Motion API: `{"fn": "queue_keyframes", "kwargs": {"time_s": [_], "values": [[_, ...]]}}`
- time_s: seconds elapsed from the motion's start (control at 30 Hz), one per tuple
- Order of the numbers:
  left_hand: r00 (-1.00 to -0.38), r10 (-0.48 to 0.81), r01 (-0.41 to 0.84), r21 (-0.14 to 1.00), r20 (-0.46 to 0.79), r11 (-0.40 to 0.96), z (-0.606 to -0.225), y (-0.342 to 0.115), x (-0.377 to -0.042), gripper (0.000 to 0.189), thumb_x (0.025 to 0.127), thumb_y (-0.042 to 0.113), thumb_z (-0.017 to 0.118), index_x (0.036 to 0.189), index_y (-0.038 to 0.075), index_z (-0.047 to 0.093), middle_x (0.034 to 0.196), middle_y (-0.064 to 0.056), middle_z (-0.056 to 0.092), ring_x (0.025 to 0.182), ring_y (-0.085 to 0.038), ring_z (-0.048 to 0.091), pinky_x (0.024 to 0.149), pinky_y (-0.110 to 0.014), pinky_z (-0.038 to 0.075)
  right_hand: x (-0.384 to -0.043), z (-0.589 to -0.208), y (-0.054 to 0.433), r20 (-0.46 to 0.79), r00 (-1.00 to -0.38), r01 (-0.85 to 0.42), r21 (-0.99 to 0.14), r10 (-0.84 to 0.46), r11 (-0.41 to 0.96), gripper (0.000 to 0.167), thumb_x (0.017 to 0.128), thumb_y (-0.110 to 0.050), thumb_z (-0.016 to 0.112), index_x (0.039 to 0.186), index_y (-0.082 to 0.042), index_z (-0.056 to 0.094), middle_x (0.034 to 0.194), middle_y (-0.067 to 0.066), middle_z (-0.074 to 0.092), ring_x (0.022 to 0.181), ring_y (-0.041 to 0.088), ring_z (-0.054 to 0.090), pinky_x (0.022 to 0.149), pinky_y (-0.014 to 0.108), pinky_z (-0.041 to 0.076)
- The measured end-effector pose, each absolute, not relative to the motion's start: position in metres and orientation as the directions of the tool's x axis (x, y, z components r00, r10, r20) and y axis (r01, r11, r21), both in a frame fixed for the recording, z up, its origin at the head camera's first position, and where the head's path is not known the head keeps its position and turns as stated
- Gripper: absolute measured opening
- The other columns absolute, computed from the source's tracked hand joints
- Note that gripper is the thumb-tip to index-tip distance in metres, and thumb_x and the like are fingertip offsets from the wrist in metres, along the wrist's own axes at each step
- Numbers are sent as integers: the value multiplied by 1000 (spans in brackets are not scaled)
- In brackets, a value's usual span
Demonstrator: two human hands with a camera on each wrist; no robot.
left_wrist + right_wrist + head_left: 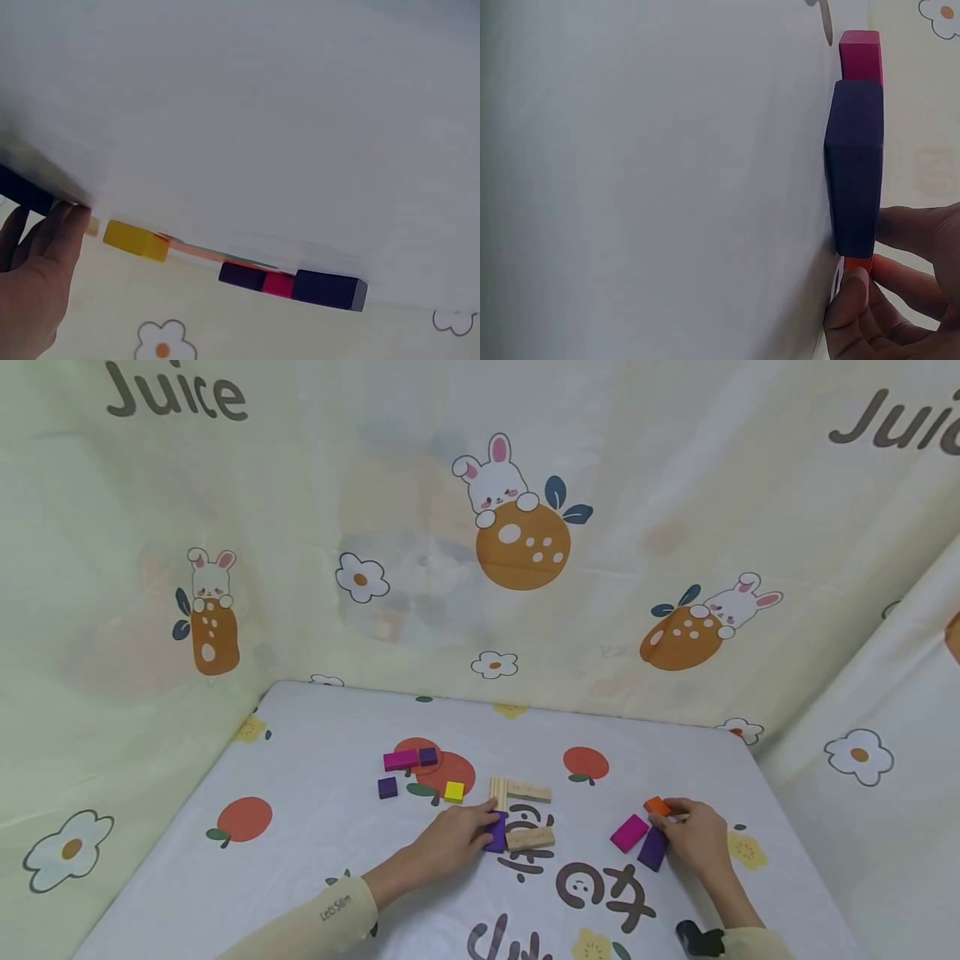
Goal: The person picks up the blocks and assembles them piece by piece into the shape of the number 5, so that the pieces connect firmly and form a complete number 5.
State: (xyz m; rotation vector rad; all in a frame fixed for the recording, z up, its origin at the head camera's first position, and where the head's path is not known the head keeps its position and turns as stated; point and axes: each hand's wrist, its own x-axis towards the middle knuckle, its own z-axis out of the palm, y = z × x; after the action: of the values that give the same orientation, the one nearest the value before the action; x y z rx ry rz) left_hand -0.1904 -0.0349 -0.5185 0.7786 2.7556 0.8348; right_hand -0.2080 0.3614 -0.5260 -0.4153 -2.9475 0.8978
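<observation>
While the right hand [696, 837] pinches an orange block [655, 807] between thumb and fingers, the left hand [450, 843] touches a purple block [496, 833] with fairly straight fingers. Beside that block lie pale wooden blocks [529, 838]; near the orange one, a dark purple bar [653, 848] and a pink block [629, 833]. Farther left on the counter [322, 810] sits a yellow cube [453, 792].

This is a makeshift booth around a table [315, 814]; whether it stands in a home, an office or a studio cannot be told. The tabletop is white, printed with red fruits [243, 819]. Behind the table hangs a cream sheet [300, 485] (rabbits [498, 489] clasping oranges, plus the word "Juice"). Similar printed sheets [112, 735] flank the table's left and right, hiding the surroundings.
</observation>
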Motion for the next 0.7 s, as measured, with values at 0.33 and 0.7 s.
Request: {"fn": "queue_keyframes", "kwargs": {"time_s": [0.33, 0.7], "values": [[-848, 531, 442, 556, 2, 704, -521, -34, -192, 44, 104, 19, 68, 146, 9, 63, 162, -8, 53, 145, -30, 58, 116, -44, 51, -207, -526, 364, -22, -968, 220, -554, 251, 803, 49, 95, -18, 78, 132, 12, 65, 118, 32, 69, 82, 27, 59, 65, 26, 44], [-849, 528, 449, 544, 14, 709, -521, -35, -191, 42, 104, 18, 69, 144, 9, 65, 160, -9, 55, 143, -31, 59, 115, -44, 52, -209, -516, 355, -22, -974, 199, -562, 225, 803, 50, 96, -20, 77, 135, 8, 65, 125, 32, 67, 87, 28, 61, 65, 26, 48]]}}
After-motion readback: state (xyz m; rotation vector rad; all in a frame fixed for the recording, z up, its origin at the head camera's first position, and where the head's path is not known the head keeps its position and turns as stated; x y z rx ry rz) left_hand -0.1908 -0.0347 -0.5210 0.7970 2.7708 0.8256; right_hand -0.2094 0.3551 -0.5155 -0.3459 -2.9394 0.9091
